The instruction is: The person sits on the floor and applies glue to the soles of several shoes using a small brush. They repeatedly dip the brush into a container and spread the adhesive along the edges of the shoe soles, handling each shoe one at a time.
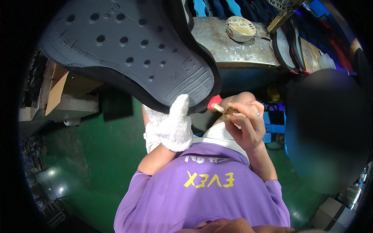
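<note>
Yellow and white letters (203, 179) across the purple shirt (210, 206), dark print (251, 27) on the bowl (239, 37), moulded characters (111, 11) on the grey pad (130, 73)!

Room above shorts (222, 134), grey panel (132, 72) ahead

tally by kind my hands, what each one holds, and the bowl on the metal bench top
hands: 2 (gloved left hand, bare right hand)
shoe soles: 1 (grey shoe sole)
tools: 1 (small brush-like tool)
bowls: 1 (round bowl)
total: 5
</note>
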The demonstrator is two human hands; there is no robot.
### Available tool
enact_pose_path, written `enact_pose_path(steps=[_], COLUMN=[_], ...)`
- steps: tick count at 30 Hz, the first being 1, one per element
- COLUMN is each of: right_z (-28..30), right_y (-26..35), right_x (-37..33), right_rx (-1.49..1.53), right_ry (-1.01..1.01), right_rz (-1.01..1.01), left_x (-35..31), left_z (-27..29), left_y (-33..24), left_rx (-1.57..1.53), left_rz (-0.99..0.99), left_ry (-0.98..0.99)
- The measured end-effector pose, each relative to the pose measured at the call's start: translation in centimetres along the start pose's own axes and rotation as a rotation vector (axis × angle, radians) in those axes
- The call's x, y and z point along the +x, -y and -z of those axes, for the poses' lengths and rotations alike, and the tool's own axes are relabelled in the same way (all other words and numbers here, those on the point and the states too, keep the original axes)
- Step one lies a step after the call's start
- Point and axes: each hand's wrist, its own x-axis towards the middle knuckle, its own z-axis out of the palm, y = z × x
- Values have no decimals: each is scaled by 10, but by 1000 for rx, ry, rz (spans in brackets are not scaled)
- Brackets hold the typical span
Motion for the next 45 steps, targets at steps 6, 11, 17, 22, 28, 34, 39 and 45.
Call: enact_pose_path(steps=[6,11,17,22,28,34,39,45], right_z=[-6,-5,-11,-13,-13,-4,-13,-13], right_y=[0,7,9,3,-5,-2,-5,0], right_x=[-4,-7,-2,-7,-8,-5,-10,-12], right_rx=[38,76,23,-71,-186,-136,-107,-14], right_ry=[75,67,-27,-63,-126,-101,-53,1], right_rz=[46,48,-3,-39,-44,-54,-16,26], left_x=[-4,-5,-3,-8,-8,-8,-9,-7], left_z=[-31,-5,11,-31,-35,-38,-42,-45], left_y=[-29,-1,3,-40,-39,-43,-47,-40], left_rx=[-35,228,25,-79,-76,-49,-24,-56], left_rz=[-161,-139,-1,-45,-114,-91,-64,-103], left_ry=[-54,16,48,-109,-106,-108,-89,-86])
